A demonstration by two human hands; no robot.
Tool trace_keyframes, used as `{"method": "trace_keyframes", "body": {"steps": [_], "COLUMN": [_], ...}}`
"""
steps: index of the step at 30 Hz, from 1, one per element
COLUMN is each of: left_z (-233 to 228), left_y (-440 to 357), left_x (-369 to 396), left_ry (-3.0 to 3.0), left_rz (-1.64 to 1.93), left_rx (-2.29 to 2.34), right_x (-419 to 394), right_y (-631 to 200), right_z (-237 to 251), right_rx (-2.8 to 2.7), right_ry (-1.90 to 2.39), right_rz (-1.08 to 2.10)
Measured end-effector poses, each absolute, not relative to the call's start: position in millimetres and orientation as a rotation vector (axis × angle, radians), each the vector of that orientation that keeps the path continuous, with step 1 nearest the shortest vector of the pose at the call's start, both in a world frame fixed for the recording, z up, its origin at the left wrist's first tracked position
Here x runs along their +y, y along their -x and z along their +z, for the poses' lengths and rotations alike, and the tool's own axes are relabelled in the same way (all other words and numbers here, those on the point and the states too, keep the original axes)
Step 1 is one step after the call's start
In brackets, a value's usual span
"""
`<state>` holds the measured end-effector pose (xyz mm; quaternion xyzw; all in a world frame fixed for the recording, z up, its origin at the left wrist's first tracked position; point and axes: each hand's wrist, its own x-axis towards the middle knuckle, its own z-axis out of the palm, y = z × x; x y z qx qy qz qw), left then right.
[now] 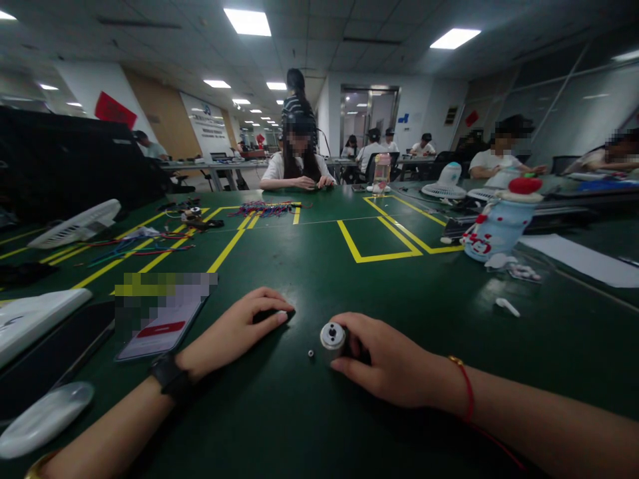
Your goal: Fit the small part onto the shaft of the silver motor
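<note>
My right hand (374, 356) is closed around a small silver metal cylinder (332, 336), which looks like a small motor. It stands upright on the green table, its round end with dark holes facing up. Just left of it on the tabletop lies a tiny metal piece (311, 354), too small to name. My left hand (262, 313) rests on the table further left, thumb and index finger meeting at their tips. Whether anything small is between them is hidden. A dark watch is on the left wrist, and a red cord is on the right.
A phone (170, 319) and white mouse (47, 419) lie left. Wire bundles (264, 209) and a white fan (77, 223) are beyond. A blue bottle (499, 223), an earbud (508, 307) and paper (584, 259) are right. A person (298, 163) sits opposite.
</note>
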<state>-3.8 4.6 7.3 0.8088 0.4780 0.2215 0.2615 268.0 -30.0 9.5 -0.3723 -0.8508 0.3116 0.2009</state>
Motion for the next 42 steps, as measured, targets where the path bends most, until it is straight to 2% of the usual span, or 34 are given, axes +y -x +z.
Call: {"method": "trace_keyframes", "body": {"steps": [4, 12, 17, 23, 34, 39, 42], "left_z": [7, 13, 13, 21, 27, 18, 9], "left_y": [12, -16, -28, -39, -54, -36, -24], "left_x": [9, -15, -21, -29, -37, -22, -11], "left_ry": [-2.188, -2.313, -2.186, -2.028, -2.091, -1.837, -1.504], "left_rz": [0.603, 0.444, 0.598, 0.965, 0.853, 0.828, 0.932], "left_rx": [1.346, 1.114, 1.056, 1.154, 1.121, 1.283, 1.284], "right_x": [-30, -31, -30, -30, -30, -31, -31], "right_y": [-268, -268, -267, -264, -263, -264, -265], "right_z": [9, 10, 8, 8, 9, 11, 11], "right_rx": [-2.378, -2.386, -2.379, -2.379, -2.406, -2.396, -2.395], "right_ry": [1.031, 1.03, 1.03, 0.997, 0.957, 0.978, 0.984], "right_rz": [0.868, 0.873, 0.843, 0.808, 0.756, 0.795, 0.817]}}
